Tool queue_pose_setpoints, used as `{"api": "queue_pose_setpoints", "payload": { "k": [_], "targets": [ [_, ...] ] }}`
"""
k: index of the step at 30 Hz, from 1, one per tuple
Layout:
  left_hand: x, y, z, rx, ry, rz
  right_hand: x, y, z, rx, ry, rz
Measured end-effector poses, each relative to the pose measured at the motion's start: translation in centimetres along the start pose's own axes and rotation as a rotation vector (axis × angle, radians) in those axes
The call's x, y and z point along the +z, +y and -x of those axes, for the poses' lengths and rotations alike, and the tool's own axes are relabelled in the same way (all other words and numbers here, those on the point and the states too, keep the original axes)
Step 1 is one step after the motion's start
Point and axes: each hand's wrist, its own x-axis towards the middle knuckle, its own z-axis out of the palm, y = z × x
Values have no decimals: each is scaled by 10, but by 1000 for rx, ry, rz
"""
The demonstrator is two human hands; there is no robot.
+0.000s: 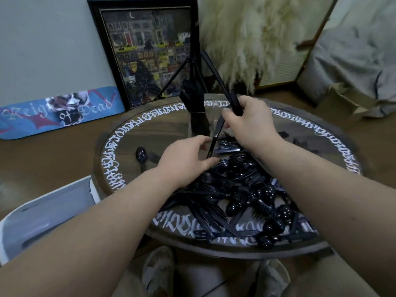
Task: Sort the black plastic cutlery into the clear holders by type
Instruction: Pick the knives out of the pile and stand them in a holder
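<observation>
A: Entry. Right hand point(249, 123) has its fingers curled round a black knife point(216, 133), gripping the handle end up high. The blade slants down and toward the person's left, tip just beside the left hand point(184, 159).

B: Left hand's state?

A: Fingers loosely spread, thumb apart from the rest, holding nothing that can be made out. It hovers at the near-left edge of the cutlery pile point(246, 194), which lies heaped on the round table point(120, 146) between the two forearms.

B: Where do the holders stand?

A: One clear holder point(196, 123) stands upright just beyond the left hand, already filled with black pieces; their type cannot be told. Clear walls make any further holder hard to trace.

B: The relation that matters?

A: The knife's long axis runs diagonally, tip low and left, handle high and right. The holder lies left of the right hand and behind the blade. Judgement: the knife must be tipped closer to upright over an opening before release.

B: Strays?

A: One spoon point(141, 155) lies alone, left of the pile.
</observation>
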Motion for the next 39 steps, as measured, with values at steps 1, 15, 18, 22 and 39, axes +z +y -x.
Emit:
{"api": "queue_pose_setpoints", "payload": {
  "k": [1, 15, 18, 22, 39],
  "targets": [
    [2, 7, 2, 5, -8, 5, -5, 2, 5, 22, 9, -28],
    [24, -4, 22, -194, 164, 45, -23, 67, 65, 149, -225, -8],
    [24, -9, 18, -222, 175, 41, -22, 78, 67, 97, -249, 77],
    [22, -10, 11, -220, 216, 58, -24, 82, 59, -68, -286, 275],
    [23, -4, 2, -94, 48, -43, -15, 80, 42, -172, -12, 265]
  ]
}}
